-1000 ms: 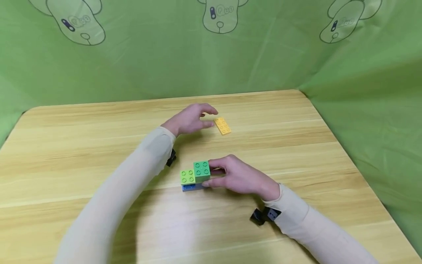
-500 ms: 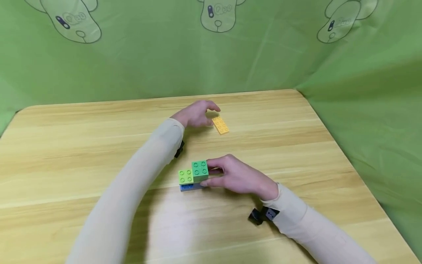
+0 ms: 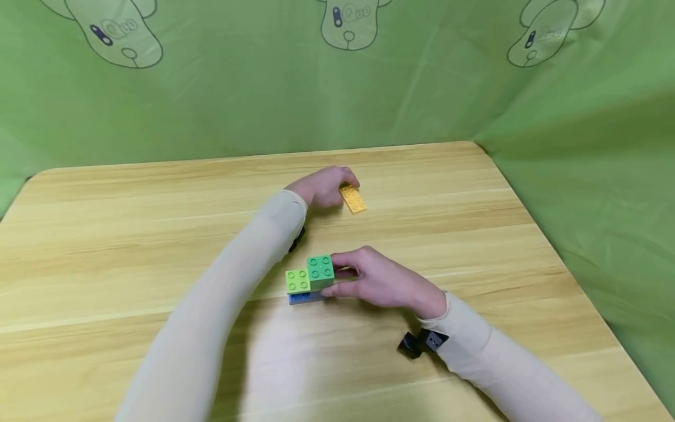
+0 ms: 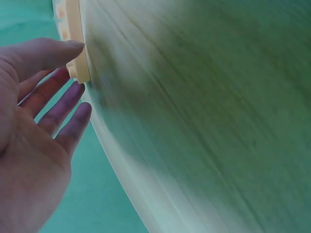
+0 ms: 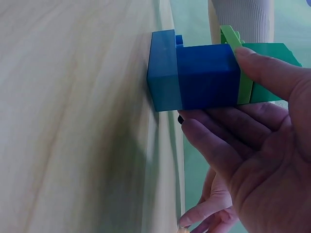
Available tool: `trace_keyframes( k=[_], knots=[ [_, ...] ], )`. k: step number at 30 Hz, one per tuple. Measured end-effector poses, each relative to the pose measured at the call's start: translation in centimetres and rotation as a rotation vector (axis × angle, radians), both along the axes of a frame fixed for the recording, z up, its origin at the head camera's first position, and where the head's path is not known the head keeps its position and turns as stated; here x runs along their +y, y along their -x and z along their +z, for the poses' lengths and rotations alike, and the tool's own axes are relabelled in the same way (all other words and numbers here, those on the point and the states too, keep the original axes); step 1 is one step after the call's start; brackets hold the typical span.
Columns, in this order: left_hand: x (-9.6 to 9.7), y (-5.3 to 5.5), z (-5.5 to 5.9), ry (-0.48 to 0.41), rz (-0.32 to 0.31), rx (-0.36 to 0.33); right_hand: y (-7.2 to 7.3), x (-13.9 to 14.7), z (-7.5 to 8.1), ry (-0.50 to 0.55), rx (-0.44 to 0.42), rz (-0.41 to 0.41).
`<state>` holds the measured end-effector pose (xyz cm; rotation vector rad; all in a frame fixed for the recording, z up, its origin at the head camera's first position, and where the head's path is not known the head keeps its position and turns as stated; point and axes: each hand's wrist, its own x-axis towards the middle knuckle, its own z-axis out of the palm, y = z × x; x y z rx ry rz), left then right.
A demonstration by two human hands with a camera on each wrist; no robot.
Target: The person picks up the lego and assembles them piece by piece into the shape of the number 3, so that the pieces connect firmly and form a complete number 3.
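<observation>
My left hand (image 3: 325, 187) pinches the far end of a flat yellow building brick (image 3: 354, 200) lying on the table. In the left wrist view, thumb and forefinger sit on either side of that brick (image 4: 78, 68), while the other fingers are loosely bent. My right hand (image 3: 387, 280) grips a small stack of toy bricks from its right side. A green block (image 3: 320, 269) tops this stack, above a lime plate (image 3: 297, 281). Under these, the right wrist view shows a dark blue block (image 5: 209, 77) on a lighter blue base brick (image 5: 165, 73), standing upright on the table.
The wooden table (image 3: 132, 246) has rounded far corners. A green curtain (image 3: 237, 105) printed with cartoon heads hangs behind it and along the right side. Black wrist devices (image 3: 422, 344) hang under the sleeves.
My left hand has moved right and its fingers have closed in around the yellow brick's far end. The right hand stays on the stack, which has not moved on the table.
</observation>
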<state>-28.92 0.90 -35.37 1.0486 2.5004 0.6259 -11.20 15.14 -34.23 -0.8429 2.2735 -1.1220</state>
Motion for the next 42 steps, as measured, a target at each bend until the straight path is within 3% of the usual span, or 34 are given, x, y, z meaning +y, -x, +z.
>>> trace_keyframes(
  k=[8, 18, 26, 31, 42],
  knots=[
    [0.5, -0.3, -0.2, 0.045, -0.001, 0.054, -0.1, 0.2, 0.0, 0.015, -0.036, 0.000],
    [-0.2, -0.9, 0.6, 0.074, 0.047, -0.002, -0.1, 0.1, -0.3, 0.046, -0.058, 0.010],
    [-1.8, -1.6, 1.4, -0.043, 0.110, -0.025, 0.2, -0.1, -0.1, -0.011, -0.006, 0.005],
    [-2.8, -2.5, 1.6, -0.173, 0.176, -0.078, 0.3, -0.1, -0.2, 0.003, -0.044, -0.002],
    [-5.3, -3.9, 1.2, -0.293, 0.333, -0.165, 0.2, -0.2, -0.4, 0.041, -0.083, -0.013]
  ],
)
